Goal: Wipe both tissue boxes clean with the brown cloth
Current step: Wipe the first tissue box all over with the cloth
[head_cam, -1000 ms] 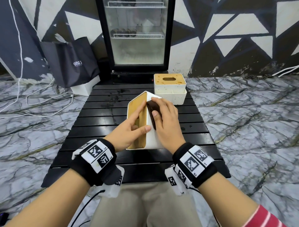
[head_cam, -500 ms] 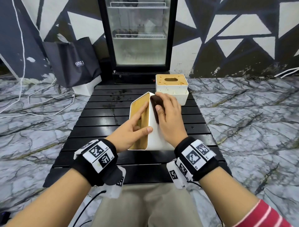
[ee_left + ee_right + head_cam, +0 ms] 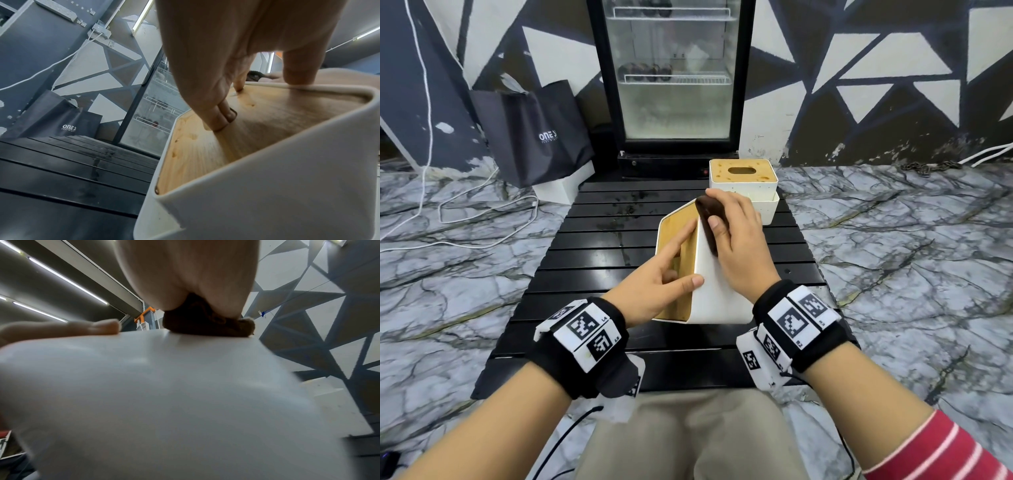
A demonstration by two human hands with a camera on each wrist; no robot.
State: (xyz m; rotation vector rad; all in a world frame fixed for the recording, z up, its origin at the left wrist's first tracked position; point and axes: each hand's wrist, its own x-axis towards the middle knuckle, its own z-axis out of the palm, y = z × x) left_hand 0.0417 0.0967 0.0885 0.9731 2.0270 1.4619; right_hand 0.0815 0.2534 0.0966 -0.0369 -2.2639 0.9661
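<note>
Light, stiff and probably slick, the tipped tissue box (image 3: 719, 301) lies at the centre of the table (image 3: 585, 260). The left hand (image 3: 654, 284) pinches its lid edge, and the right hand (image 3: 739, 246) clasps the soft brown cloth (image 3: 710, 222) against its wall. The second box (image 3: 743, 174) stands at twelve o'clock.

Wiping the near tissue box (image 3: 717, 301) on the black slatted bench (image 3: 592, 253).
Steadies it, tipped with the wooden face to the left, with the left hand (image 3: 654, 287): thumb on the white upper edge, forefinger stretched along the wood. Presses the brown cloth (image 3: 710, 222) against the far end of the white side with the right hand (image 3: 741, 246), fingers curled over it. Leaves the second tissue box (image 3: 743, 178) upright at the bench's far end.
</note>
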